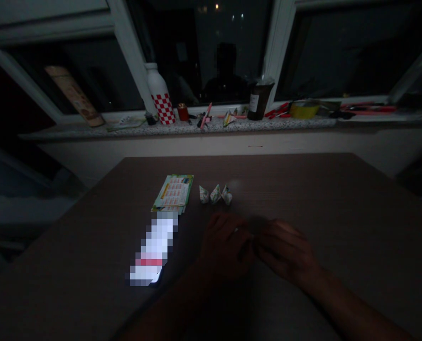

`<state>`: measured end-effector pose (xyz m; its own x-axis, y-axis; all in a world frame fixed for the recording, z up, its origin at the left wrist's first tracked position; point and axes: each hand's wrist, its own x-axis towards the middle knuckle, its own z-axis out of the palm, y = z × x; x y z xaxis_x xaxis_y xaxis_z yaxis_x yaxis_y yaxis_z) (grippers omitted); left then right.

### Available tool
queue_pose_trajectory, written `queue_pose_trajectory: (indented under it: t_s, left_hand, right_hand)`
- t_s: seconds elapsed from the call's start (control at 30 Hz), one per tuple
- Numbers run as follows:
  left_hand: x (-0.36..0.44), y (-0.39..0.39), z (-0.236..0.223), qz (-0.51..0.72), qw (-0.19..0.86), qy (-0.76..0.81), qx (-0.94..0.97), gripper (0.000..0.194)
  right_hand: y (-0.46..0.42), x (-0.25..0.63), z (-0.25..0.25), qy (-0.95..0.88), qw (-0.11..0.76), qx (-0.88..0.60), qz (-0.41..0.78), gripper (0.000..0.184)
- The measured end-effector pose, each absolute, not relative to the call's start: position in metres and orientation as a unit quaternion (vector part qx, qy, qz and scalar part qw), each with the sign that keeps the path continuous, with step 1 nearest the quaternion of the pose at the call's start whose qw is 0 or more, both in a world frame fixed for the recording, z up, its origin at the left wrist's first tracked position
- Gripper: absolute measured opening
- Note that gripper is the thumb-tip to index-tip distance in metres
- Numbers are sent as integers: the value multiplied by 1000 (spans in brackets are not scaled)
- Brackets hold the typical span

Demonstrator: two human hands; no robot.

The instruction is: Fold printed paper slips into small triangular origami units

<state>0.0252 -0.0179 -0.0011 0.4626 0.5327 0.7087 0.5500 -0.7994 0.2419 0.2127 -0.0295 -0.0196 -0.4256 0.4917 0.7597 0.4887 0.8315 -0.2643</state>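
My left hand point(227, 244) and my right hand point(285, 248) nearly meet above the table, both dim in the low light. The fingers of each are curled and pinched together. Whatever is between their fingertips is mostly hidden; only a tiny pale speck shows there. Just beyond my left hand stand three small folded paper pieces, a left one point(204, 194), a middle one point(215, 194) and a right one point(227, 195), in a row. To their left lies a stack of printed paper sheets point(175, 192) with green edges. A phone point(157, 246) with a lit, blurred-out screen touches or nearly touches the stack's near end.
The brown table point(338, 199) reaches to a wall below a stone windowsill point(285, 124). Along the sill stand a red-checked white bottle point(161, 99), a tan cylinder point(74, 97), a small red jar point(183, 112), a dark cup point(258, 102) and a yellow roll point(304, 110).
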Motion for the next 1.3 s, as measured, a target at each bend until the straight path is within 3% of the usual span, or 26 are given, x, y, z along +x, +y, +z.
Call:
queue_pose_trajectory:
  t_s: [0.63, 0.83, 1.0, 1.17, 1.3]
  left_hand:
    - [0, -3, 6, -406, 19, -378, -832, 6]
    - [-14, 6, 5, -422, 10, -428, -799, 7]
    - [-10, 2, 2, -425, -161, -416, -788, 10]
    - [2, -9, 1, -412, -320, -398, -754, 19]
    - [6, -10, -6, -417, -409, -408, -701, 22]
  right_hand:
    - [-31, 211, -8, -824, 483, -295, 32, 26]
    - [-30, 215, -8, -788, 510, -335, 85, 20]
    - [-28, 217, -17, -676, 526, -462, 230, 3]
    - [-24, 218, -23, -569, 505, -488, 428, 20]
    - [-23, 219, -29, -509, 500, -457, 531, 22]
